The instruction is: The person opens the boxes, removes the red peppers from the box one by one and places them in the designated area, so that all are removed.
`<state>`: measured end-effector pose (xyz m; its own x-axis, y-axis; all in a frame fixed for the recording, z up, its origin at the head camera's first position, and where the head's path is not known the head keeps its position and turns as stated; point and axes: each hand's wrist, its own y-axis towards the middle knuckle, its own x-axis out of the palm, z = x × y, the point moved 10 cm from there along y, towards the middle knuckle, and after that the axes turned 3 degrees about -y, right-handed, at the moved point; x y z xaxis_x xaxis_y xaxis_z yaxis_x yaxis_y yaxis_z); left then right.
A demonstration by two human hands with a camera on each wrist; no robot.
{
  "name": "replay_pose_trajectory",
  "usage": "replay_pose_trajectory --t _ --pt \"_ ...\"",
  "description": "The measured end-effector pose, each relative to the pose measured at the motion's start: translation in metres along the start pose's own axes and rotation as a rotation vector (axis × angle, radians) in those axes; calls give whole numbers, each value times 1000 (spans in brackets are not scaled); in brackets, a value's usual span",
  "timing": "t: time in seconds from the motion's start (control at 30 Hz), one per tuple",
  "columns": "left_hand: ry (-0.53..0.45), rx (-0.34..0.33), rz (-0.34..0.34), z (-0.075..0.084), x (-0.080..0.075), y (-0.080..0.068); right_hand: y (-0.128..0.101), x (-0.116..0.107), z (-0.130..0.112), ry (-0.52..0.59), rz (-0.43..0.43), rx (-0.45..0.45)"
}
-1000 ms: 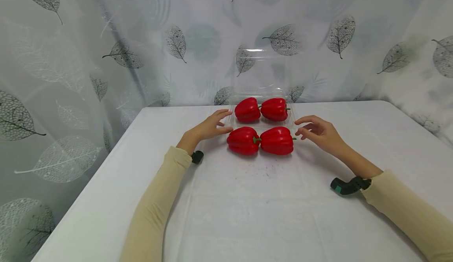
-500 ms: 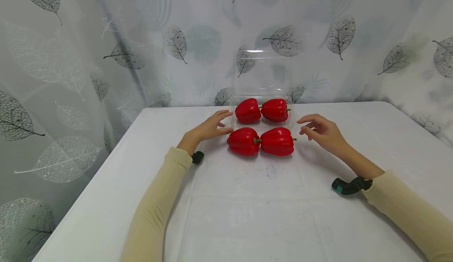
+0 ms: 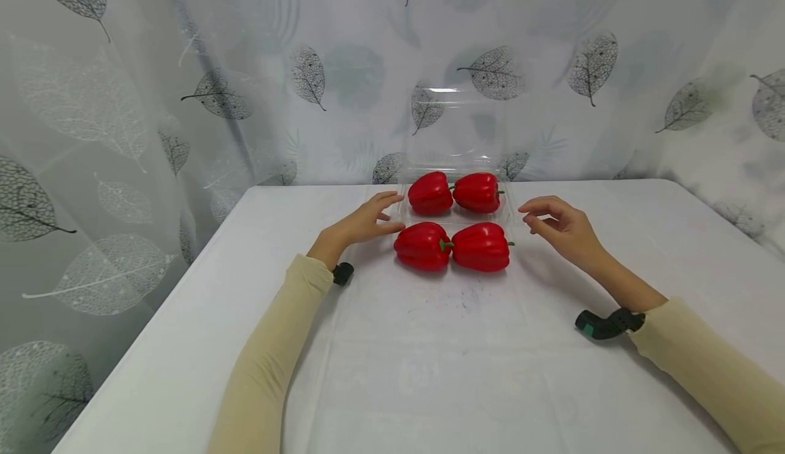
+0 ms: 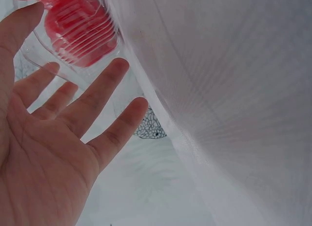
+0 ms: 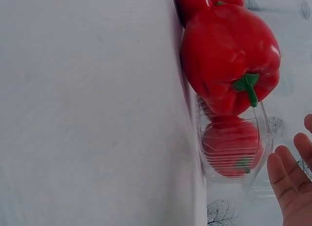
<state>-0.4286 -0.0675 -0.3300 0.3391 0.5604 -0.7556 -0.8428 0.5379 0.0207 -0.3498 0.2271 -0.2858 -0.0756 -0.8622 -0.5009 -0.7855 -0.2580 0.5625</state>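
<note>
- Found left hand (image 3: 362,223) left of centre in head view, with fingers spread, near clear box (image 3: 452,218); cannot confirm contact.
- Found right hand (image 3: 564,230) right of centre, apart from left, with fingers loosely bent.
- Located left front pepper (image 3: 422,246) and right front pepper (image 3: 481,247) at centre, on table (image 3: 441,372).
- Located left rear pepper (image 3: 431,193) and right rear pepper (image 3: 477,193) inside box, upper centre.

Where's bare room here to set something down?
Bare cloth spreads between both sleeves, nearer than the front peppers; more lies from the right hand to the table's right edge. From that hand to the left hand it's crowded: front peppers, clear container, rear peppers.
</note>
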Motion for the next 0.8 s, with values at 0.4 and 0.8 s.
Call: replay_pose_trajectory --t 0.4,0.8 --pt "4 -9 -1 1 -1 -1 6 1 -4 32 27 -8" --pt "0 8 2 0 -1 -1 15 12 -5 63 -8 -11"
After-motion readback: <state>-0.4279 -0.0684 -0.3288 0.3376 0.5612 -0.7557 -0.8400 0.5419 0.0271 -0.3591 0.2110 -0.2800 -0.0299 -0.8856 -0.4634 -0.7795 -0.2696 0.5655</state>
